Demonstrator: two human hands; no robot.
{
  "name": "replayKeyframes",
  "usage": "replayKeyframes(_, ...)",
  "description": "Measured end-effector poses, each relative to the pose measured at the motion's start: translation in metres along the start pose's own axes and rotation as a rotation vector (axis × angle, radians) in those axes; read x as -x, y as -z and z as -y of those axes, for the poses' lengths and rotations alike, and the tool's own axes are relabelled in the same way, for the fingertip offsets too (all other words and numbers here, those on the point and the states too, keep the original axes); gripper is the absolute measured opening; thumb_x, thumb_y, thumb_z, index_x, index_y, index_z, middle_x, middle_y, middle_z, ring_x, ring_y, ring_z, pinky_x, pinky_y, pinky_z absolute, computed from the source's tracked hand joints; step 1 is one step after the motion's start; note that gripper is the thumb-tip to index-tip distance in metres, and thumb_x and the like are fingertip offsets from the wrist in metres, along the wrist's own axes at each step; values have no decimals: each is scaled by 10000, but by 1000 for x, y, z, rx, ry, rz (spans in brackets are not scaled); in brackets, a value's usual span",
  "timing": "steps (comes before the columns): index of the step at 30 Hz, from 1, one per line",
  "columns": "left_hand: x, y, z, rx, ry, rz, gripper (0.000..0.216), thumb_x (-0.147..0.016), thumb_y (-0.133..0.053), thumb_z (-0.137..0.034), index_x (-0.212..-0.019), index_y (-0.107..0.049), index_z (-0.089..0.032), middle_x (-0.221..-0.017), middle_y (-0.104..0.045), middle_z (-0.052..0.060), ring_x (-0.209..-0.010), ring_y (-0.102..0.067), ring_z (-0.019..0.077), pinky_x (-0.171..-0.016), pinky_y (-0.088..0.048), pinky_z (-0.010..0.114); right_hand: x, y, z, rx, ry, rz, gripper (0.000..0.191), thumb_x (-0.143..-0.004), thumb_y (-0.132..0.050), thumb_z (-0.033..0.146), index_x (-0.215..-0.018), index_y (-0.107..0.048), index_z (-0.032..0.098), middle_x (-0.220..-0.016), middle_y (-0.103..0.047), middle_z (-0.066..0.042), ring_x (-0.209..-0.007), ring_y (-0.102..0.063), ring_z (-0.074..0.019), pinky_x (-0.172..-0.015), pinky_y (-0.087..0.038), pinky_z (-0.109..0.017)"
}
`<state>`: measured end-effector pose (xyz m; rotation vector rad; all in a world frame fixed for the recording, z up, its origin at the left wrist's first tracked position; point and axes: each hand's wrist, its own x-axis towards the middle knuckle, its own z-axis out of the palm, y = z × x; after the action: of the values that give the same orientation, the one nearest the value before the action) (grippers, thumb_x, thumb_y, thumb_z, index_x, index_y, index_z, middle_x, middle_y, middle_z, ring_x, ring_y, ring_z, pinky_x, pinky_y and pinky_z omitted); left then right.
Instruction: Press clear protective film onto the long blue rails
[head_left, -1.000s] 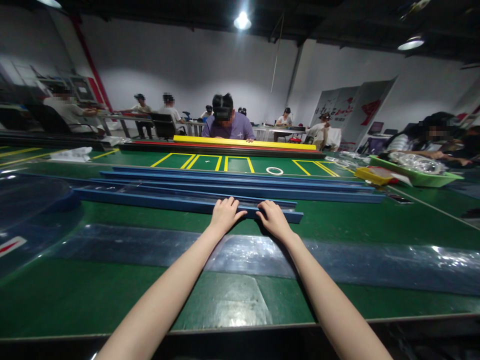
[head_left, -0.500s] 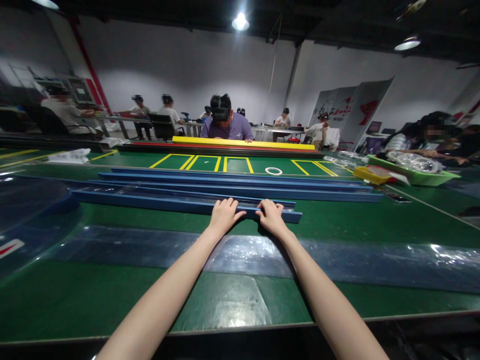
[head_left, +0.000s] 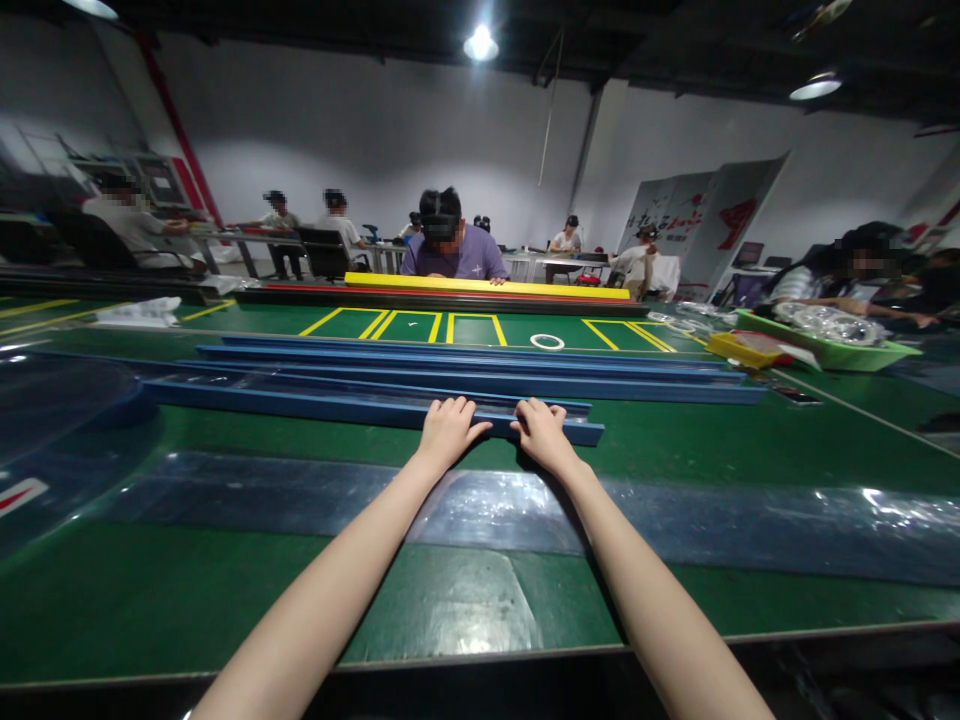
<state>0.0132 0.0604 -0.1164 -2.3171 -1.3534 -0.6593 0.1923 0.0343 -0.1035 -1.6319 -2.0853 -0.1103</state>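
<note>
Both my arms reach forward over a green table (head_left: 225, 590). My left hand (head_left: 448, 430) and my right hand (head_left: 541, 432) lie side by side on the nearest long blue strip (head_left: 300, 403), fingers curled over its top edge and gripping it. The strip runs left to right and ends just right of my right hand. Several more long blue strips (head_left: 480, 365) lie parallel behind it. A long clear plastic sleeve (head_left: 750, 525) stretches across the table under my forearms.
Across the table a person in a purple shirt (head_left: 454, 255) leans over a long yellow strip (head_left: 487, 286). A white ring (head_left: 547, 342) lies on yellow floor-style markings. A green tray (head_left: 832, 345) and a yellow box (head_left: 742, 348) sit at the right. Other people work at tables behind.
Both hands have stayed on the nearest blue strip; only the view shifted slightly.
</note>
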Motion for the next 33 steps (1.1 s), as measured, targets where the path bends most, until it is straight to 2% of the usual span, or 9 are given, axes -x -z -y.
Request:
replayKeyframes(11, 0, 1, -1, -5, 21, -8, 402, -838, -423, -536, -845, -583, -168, -840, -624, 85, -819, -543, 232, -710, -312, 333, 1, -5, -3, -59, -22, -27, 102, -814, -423, 159, -836, -518, 189, -950, -605, -45, -933, -493, -190, -801, -206, -353)
replayKeyframes(23, 0, -1, -1, 23, 46, -12, 417, -826, -430, -554, -842, -595, -172, -834, -620, 96, -821, -540, 239, -712, -317, 343, 2, -5, -3, -17, -5, -19, 149, -822, -420, 159, -881, -552, 193, -983, -618, -60, -930, -500, -189, -791, -206, -347)
replayKeyframes(33, 1, 1, -1, -6, 27, -8, 413, -838, -417, -541, -847, -579, -161, -836, -615, 83, -828, -544, 235, -715, -318, 337, 2, -2, -1, -85, -6, -31, 122, -813, -414, 153, -832, -531, 185, -931, -615, -46, -921, -502, -189, -790, -201, -347)
